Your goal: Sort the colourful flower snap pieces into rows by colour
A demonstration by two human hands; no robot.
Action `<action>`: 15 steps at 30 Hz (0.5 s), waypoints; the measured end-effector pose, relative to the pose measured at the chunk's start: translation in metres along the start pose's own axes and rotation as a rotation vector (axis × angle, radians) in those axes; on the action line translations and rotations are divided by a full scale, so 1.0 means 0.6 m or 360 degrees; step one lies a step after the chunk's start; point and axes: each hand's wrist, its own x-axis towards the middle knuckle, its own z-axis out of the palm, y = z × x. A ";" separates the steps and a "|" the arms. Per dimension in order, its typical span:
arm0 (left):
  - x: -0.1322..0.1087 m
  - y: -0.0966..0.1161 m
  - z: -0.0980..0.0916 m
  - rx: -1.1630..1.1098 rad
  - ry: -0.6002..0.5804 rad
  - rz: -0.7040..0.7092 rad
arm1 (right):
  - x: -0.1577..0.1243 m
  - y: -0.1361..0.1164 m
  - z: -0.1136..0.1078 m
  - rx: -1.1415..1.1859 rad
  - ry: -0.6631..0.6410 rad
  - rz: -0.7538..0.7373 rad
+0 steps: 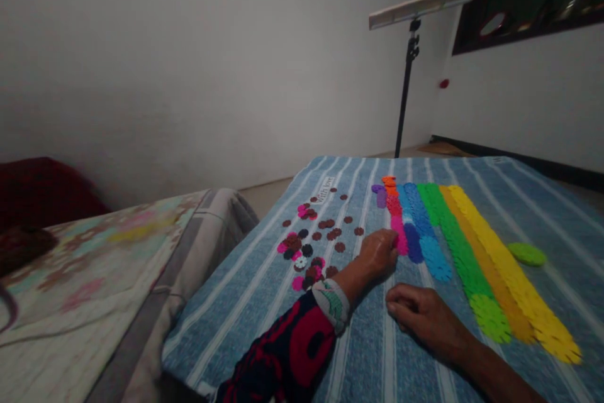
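My left hand point(379, 253) is closed, its fingertips pressed at the near end of a row of pink notched discs point(400, 236). That row continues away from me into red and orange discs point(389, 183). On the cloth to the right, my right hand point(425, 314) rests with curled fingers and nothing visible in it. Beside the pink row run overlapping rows of dark blue discs point(414, 244), light blue discs point(436, 258), green discs point(465, 264), amber discs point(500, 290) and yellow discs point(523, 271). A few purple discs point(381, 197) lie at the far left of the rows.
Loose brown, black and pink discs point(306, 251) are scattered left of my left hand. A green disc pile point(527, 254) lies right of the yellow row. Everything sits on a blue striped cloth point(264, 302). A bed point(117, 277) stands left, a lamp stand point(404, 95) behind.
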 end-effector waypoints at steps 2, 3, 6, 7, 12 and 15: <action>-0.003 -0.004 0.003 -0.0020 0.0020 0.0030 | 0.000 0.001 0.001 -0.0020 -0.0012 0.0024; -0.004 -0.006 0.003 -0.0024 0.0017 0.0045 | 0.000 0.001 0.001 -0.0033 -0.0015 0.0034; -0.006 -0.013 0.000 -0.0014 0.0076 0.0070 | 0.000 0.004 0.003 -0.0058 -0.0021 0.0055; -0.006 -0.016 -0.002 -0.0004 0.0111 0.0070 | -0.001 0.006 0.003 -0.0058 -0.0027 0.0060; -0.002 -0.053 -0.043 0.0106 0.0050 -0.0059 | -0.002 0.018 0.005 -0.0039 -0.0037 0.0065; -0.004 -0.085 -0.087 0.0232 0.0025 -0.0280 | -0.002 0.022 0.005 -0.0028 -0.0033 0.0071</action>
